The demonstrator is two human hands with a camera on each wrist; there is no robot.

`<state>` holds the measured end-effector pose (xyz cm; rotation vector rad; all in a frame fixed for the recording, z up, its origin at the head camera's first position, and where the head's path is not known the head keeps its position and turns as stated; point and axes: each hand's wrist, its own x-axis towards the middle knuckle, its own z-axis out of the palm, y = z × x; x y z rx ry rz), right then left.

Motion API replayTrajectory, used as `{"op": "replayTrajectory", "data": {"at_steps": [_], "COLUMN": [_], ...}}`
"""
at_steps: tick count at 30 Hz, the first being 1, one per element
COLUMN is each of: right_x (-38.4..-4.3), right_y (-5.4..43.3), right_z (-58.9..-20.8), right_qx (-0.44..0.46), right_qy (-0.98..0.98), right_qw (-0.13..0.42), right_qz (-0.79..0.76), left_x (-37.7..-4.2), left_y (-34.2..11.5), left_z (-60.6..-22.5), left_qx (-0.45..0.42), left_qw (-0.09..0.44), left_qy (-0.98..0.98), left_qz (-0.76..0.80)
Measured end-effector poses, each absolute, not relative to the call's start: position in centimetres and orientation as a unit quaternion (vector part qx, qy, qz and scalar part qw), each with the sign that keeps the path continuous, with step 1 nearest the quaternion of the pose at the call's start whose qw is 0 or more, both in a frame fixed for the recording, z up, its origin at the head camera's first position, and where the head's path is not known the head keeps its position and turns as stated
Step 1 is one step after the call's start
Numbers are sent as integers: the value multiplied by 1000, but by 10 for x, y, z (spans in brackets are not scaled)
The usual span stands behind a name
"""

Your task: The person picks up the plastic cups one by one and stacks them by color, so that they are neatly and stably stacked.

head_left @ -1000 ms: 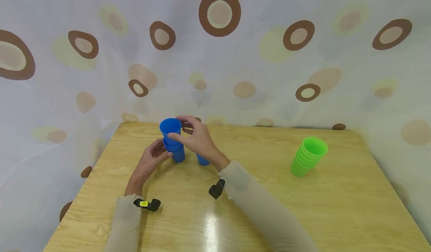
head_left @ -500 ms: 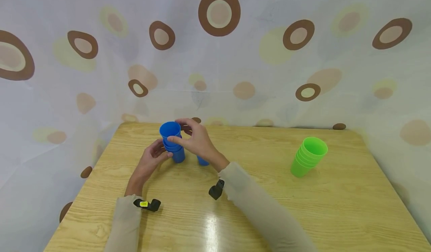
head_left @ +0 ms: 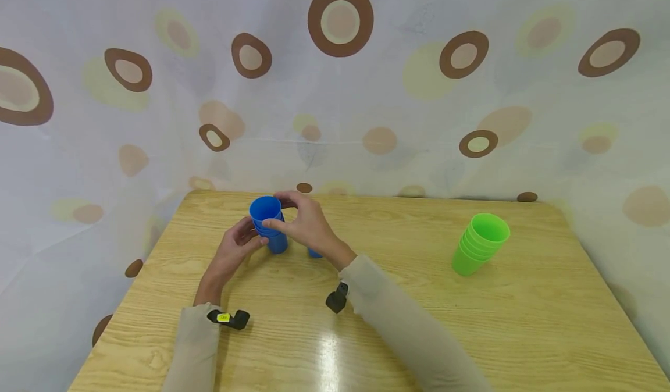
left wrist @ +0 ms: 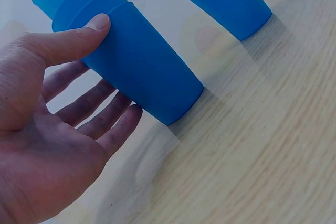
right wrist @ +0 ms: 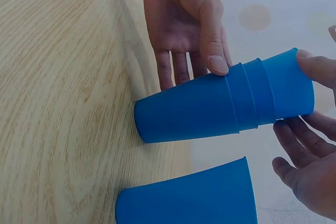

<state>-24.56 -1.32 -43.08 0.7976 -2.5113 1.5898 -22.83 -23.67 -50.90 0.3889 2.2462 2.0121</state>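
An upright stack of blue plastic cups [head_left: 278, 243] stands on the table at the left. My left hand [head_left: 235, 248] grips its side, thumb in front near the rims and fingers behind, as the left wrist view shows. Pinched near its rim by my right hand [head_left: 310, 222] is the top blue cup [right wrist: 290, 85]; its lower part sits inside the stack, with a wide band of wall above the other rims. Another blue cup [right wrist: 191, 195] stands alone just right of the stack, mostly hidden behind the right hand in the head view.
Farther right on the wooden table [head_left: 398, 322] stands a nested stack of green cups [head_left: 473, 249]. A patterned curtain [head_left: 398, 113] rises right behind the table's back edge and along both sides.
My right hand has moved down with the top blue cup, which now sits deeper in the stack. The left hand keeps its hold on the stack.
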Motion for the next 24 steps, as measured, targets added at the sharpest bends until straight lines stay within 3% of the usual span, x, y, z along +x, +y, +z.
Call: {"op": "replayTrajectory", "data": {"at_steps": [24], "right_x": [-237], "right_y": [5], "right_z": [-433], "right_qx": [261], "right_qy": [-806], "right_qw": [32], "right_qz": [530], "left_x": [-228], "left_y": [-235], "left_z": [-508], "left_qx": [129], "left_qw": [43], "left_qy": [734], "left_qz": [666]}}
